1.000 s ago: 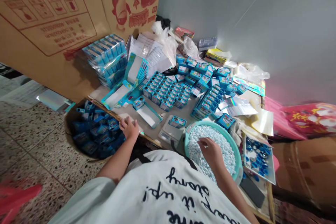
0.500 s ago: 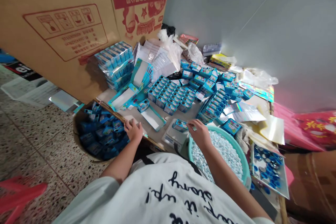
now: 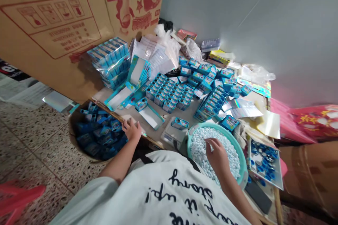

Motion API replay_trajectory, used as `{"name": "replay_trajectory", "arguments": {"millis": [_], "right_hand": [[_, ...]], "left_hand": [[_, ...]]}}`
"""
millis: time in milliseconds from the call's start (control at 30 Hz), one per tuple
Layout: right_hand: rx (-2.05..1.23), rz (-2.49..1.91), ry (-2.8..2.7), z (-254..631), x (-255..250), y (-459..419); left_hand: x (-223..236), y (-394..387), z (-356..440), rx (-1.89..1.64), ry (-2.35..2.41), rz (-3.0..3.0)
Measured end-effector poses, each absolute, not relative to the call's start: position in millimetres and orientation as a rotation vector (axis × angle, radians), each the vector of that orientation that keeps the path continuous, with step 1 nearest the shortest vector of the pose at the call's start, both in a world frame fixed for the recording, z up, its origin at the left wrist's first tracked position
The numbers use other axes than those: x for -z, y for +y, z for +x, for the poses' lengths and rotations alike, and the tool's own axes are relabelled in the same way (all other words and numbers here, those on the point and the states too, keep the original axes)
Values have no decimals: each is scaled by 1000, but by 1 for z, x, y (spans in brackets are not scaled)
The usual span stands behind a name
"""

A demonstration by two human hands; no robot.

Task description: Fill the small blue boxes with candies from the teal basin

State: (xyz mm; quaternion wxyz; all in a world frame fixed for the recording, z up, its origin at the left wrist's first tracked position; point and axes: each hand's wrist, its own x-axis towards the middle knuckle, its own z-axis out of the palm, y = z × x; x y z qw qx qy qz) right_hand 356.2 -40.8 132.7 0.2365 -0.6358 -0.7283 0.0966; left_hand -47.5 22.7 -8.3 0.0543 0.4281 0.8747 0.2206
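Note:
My left hand (image 3: 132,129) rests on the table's front edge, holding nothing, its fingers somewhat apart. My right hand (image 3: 217,153) is over a turquoise basin (image 3: 189,140) full of small pale blue-and-white pellets (image 3: 200,147). Its fingers are curled together at the pellets' surface; whatever they pinch is hidden. Left of the basin, a small blue printed box (image 3: 180,123) lies on a white scale (image 3: 170,135). Another blue box (image 3: 141,104) stands beyond my left hand, close to an open flat tray of card (image 3: 151,116).
Rows of blue boxes (image 3: 169,93) stand mid-table, with a loose heap (image 3: 203,74) behind. A carton of blue packs (image 3: 100,130) sits below the left edge. On the right are a white tray of blue caps (image 3: 278,172) and a dark flat object (image 3: 257,195). A big cardboard box (image 3: 60,42) rises left.
My right hand went from the basin to the box on the scale, then came back over the pellets. My left hand stayed on the table edge. The camera view shifted slightly.

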Motion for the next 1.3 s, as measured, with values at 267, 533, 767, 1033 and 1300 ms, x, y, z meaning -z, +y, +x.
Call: {"name": "replay_trajectory", "arguments": {"millis": [267,533,767,1033,1300], "right_hand": [[-311,-1776,-1985,369,-125,-75],[-428,-1701,-2004,342,-140,-56],[-493,-1676,-2028,319,-151,-23],[-296,-1893,-2323,246,-140,53],[-596,-2165,-2085,172,-148,99]], "left_hand": [[13,24,-47,-668,2669,1294],[5,24,-46,-635,2660,1269],[-8,21,-42,-594,2624,1248],[-39,50,-76,-805,2522,1150],[-56,147,-124,-752,1667,1576]]}}
